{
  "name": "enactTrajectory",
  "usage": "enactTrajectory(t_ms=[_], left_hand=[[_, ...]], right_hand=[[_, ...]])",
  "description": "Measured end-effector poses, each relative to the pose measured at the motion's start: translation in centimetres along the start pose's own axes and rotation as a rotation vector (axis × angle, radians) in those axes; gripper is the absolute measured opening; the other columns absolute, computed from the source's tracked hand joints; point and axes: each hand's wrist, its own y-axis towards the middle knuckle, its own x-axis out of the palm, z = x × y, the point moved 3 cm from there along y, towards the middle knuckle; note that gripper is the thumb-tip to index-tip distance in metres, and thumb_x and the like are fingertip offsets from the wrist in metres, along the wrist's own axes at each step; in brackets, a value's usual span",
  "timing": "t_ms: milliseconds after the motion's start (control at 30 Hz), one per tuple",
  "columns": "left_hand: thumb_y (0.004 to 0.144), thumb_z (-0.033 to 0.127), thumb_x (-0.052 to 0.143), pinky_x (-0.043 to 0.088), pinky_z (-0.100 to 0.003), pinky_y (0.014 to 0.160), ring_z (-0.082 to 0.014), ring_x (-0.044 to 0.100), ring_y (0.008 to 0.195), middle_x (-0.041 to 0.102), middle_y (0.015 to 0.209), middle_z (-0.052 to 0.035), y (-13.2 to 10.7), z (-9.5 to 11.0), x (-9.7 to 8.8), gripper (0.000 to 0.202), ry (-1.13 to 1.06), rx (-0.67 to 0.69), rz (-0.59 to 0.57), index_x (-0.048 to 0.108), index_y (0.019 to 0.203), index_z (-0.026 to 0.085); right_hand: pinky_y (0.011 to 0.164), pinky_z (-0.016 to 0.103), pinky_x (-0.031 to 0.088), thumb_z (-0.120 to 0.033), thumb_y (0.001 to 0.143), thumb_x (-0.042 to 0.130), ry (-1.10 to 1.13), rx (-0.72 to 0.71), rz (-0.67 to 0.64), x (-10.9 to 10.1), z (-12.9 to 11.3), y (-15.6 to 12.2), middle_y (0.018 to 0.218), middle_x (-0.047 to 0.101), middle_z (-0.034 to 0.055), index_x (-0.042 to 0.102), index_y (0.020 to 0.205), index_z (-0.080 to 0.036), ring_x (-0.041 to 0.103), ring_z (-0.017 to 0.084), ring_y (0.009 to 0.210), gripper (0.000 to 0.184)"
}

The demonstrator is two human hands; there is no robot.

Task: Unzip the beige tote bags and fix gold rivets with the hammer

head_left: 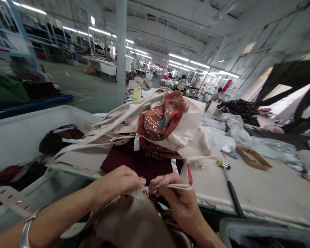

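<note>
A beige bag (129, 220) with a gold zipper (152, 203) lies close in front of me, partly below the frame. My left hand (121, 179) is closed, thumb and fingers pinching the bag's upper edge. Just across a small gap, my right hand (175, 193) is closed on a thin beige strap (179, 186) that sticks out to the right. A wider strap with metal eyelets (14, 200) extends at lower left. Beyond my hands rises a pile of beige bag pieces (193, 120), with red patterned cloth (160, 119) on top and dark red cloth (126, 160) beneath.
On the table (263, 186) to the right lie a hammer (231, 189), small gold fittings (196, 164), a cardboard box (253, 157) and clear plastic bags (268, 146). White bins (28, 131) stand at left, a grey bin (263, 227) at lower right. People work far back.
</note>
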Motion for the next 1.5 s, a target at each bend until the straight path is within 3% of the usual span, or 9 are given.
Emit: enactTrajectory(t_ms=[133, 267, 500, 700, 800, 933, 1133, 1367, 1500], left_hand=[[0.070, 0.056, 0.054, 0.022, -0.028, 0.053, -0.0129, 0.028, 0.056, 0.034, 0.056, 0.0031, 0.2, -0.3, -0.1, 0.040, -0.049, 0.005, 0.011, 0.042, 0.059, 0.019], [0.068, 0.052, 0.055, 0.021, -0.028, 0.052, -0.0126, 0.027, 0.055, 0.031, 0.054, 0.0037, 0.2, -0.5, -0.2, 0.037, -0.075, 0.001, 0.002, 0.040, 0.056, 0.020], [0.063, 0.054, 0.054, 0.021, -0.028, 0.053, -0.0130, 0.028, 0.056, 0.034, 0.055, 0.0029, 0.0, -0.6, -0.2, 0.037, -0.075, -0.028, 0.029, 0.042, 0.056, 0.020], [0.061, 0.054, 0.057, 0.018, -0.028, 0.052, -0.0119, 0.028, 0.055, 0.036, 0.055, 0.0029, -0.4, 0.0, -0.1, 0.037, 0.000, -0.026, -0.039, 0.046, 0.058, 0.019], [0.061, 0.049, 0.057, 0.016, -0.029, 0.051, -0.0115, 0.026, 0.054, 0.035, 0.056, 0.0032, -0.7, 0.0, 0.0, 0.032, 0.009, -0.030, -0.065, 0.046, 0.059, 0.019], [0.059, 0.048, 0.057, 0.020, -0.027, 0.054, -0.0123, 0.027, 0.058, 0.035, 0.057, 0.0029, -0.9, -0.5, 0.1, 0.032, -0.115, -0.028, -0.010, 0.046, 0.059, 0.018], [0.057, 0.047, 0.059, 0.022, -0.026, 0.053, -0.0121, 0.030, 0.056, 0.038, 0.055, 0.0023, -0.6, -1.7, -0.3, 0.032, -0.256, -0.049, 0.019, 0.045, 0.056, 0.018], [0.061, 0.048, 0.065, 0.018, -0.026, 0.051, -0.0106, 0.028, 0.054, 0.038, 0.055, 0.0031, -1.1, -1.7, -0.4, 0.035, -0.158, -0.038, -0.052, 0.049, 0.059, 0.017], [0.063, 0.049, 0.068, 0.018, -0.026, 0.049, -0.0108, 0.029, 0.053, 0.038, 0.054, 0.0038, -1.1, -0.7, -1.7, 0.037, -0.010, -0.036, -0.016, 0.050, 0.060, 0.018]], right_hand=[[0.093, 0.022, 0.053, -0.016, 0.100, 0.058, -0.217, -0.124, -0.004, 0.2, 0.0, -0.3, 0.116, 0.070, -0.0015, 0.067, 0.107, -0.031, 0.066, 0.012, 0.106, 0.019], [0.097, 0.019, 0.050, -0.009, 0.098, 0.057, -0.376, -0.222, -0.133, 0.6, -0.5, -0.2, 0.118, 0.070, 0.0008, 0.064, 0.107, -0.027, 0.065, 0.012, 0.112, 0.021], [0.099, 0.028, 0.053, -0.019, 0.102, 0.051, -0.403, -0.211, -0.271, 0.2, -0.3, -0.6, 0.116, 0.071, 0.0060, 0.062, 0.101, -0.024, 0.067, 0.017, 0.111, 0.012], [0.100, 0.024, 0.053, -0.010, 0.098, 0.057, -0.469, -0.289, -0.147, 0.2, -0.5, -0.8, 0.119, 0.072, 0.0021, 0.064, 0.110, -0.029, 0.068, 0.016, 0.111, 0.023], [0.104, 0.025, 0.050, -0.009, 0.095, 0.060, -0.515, -0.358, -0.164, 0.8, -0.7, -0.6, 0.125, 0.069, 0.0039, 0.062, 0.117, -0.028, 0.065, 0.017, 0.117, 0.029], [0.103, 0.027, 0.052, -0.009, 0.094, 0.061, -0.521, -0.339, -0.263, 1.0, -0.5, -0.9, 0.129, 0.067, 0.0069, 0.062, 0.119, -0.026, 0.063, 0.019, 0.120, 0.030], [0.108, 0.046, 0.049, -0.024, 0.097, 0.063, -0.508, -0.223, -0.382, 0.0, -0.1, -2.2, 0.137, 0.061, 0.0101, 0.061, 0.128, -0.027, 0.057, 0.029, 0.128, 0.031], [0.098, 0.037, 0.056, -0.027, 0.101, 0.056, -0.504, -0.228, -0.279, -0.6, 0.2, -3.3, 0.123, 0.069, 0.0088, 0.067, 0.116, -0.028, 0.066, 0.027, 0.115, 0.019], [0.092, 0.027, 0.058, -0.021, 0.102, 0.053, -0.521, -0.310, -0.216, -0.7, -0.6, -2.8, 0.114, 0.073, 0.0064, 0.066, 0.115, -0.028, 0.070, 0.020, 0.105, 0.020]])
